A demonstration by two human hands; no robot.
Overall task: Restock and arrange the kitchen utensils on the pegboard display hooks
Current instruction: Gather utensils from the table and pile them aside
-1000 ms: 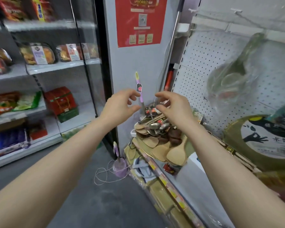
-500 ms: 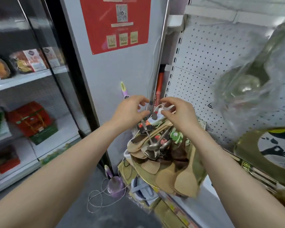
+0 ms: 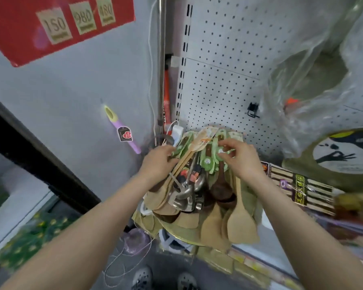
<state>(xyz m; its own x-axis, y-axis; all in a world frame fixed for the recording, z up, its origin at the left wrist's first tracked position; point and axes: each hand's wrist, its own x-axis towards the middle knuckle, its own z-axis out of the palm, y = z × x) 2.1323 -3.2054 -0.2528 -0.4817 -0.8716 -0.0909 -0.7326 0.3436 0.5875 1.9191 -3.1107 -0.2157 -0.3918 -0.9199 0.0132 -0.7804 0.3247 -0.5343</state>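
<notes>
Left hand (image 3: 157, 162) grips the top of a bunch of pale wooden spatulas and steel ladles (image 3: 189, 193) hanging low on the white pegboard (image 3: 228, 59); right hand (image 3: 242, 159) pinches a green card tag (image 3: 210, 160). I reckon tangled tags could yank neighbours loose.

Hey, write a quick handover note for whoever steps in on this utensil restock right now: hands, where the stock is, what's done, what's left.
Left hand: grips the left side of the utensil bunch near its handle tops.
Right hand: pinches the green card tags on the right side.
Stock: wooden spatulas, metal ladles and dark spoons hang crowded together against the lower pegboard; what carries them is hidden.
Done: nothing visibly sorted yet.
Left: separate the bunch and spread it over hooks; one black hook stands bare above, probably usable.
</notes>
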